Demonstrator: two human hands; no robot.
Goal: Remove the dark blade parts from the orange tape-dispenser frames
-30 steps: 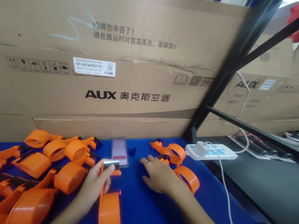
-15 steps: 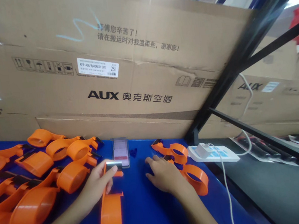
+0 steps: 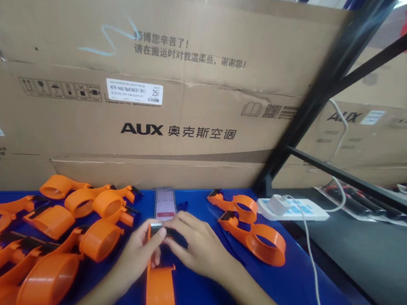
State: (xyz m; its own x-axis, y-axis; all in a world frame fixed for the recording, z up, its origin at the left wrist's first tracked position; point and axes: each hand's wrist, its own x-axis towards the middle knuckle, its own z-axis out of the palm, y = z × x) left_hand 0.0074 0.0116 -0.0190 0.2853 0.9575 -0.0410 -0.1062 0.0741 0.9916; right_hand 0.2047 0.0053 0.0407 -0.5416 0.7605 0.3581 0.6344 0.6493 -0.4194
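Orange dispenser [image 3: 160,295] is clasped by the left hand [image 3: 138,249] — right hand [image 3: 199,244], grip unclear — before a carton [image 3: 196,85], contents hidden.

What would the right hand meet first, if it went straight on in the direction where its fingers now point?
Most likely the orange holder, at its far end, which the left hand grips. The right hand is so close that I cannot tell if it already touches.
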